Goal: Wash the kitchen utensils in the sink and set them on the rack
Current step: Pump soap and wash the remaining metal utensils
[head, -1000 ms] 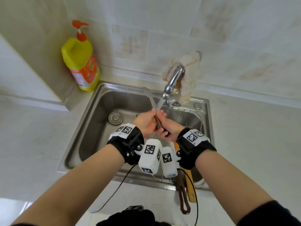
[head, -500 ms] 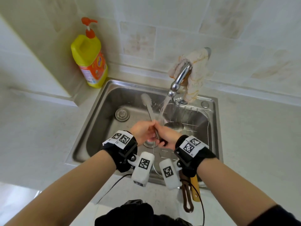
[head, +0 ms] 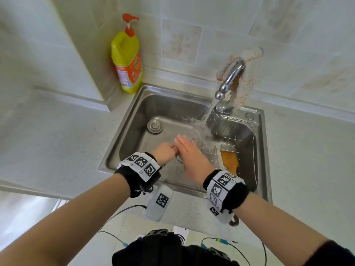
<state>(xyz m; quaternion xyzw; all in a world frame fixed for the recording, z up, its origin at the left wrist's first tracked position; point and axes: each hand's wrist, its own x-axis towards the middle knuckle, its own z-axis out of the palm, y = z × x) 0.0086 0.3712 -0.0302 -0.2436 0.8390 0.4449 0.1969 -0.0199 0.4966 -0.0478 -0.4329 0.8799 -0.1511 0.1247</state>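
Head view: both hands over the sink [head: 134,120], beside running water [head: 208,109].
Left hand [head: 164,153]: fingers curled; cannot tell what the grip holds.
Right hand [head: 191,157]: grip wide, fingers straight, touching the left.
Utensils: wooden spatula [head: 229,160] and white-handled tool [head: 219,153] lie in the wire rack [head: 238,129], in the sink's right side.
Around: tap [head: 229,78] with a cloth [head: 245,83] draped behind it; yellow soap bottle [head: 127,58] at the back left corner.
Surface: pale speckled bench [head: 57,135]; tiled wall [head: 288,25].
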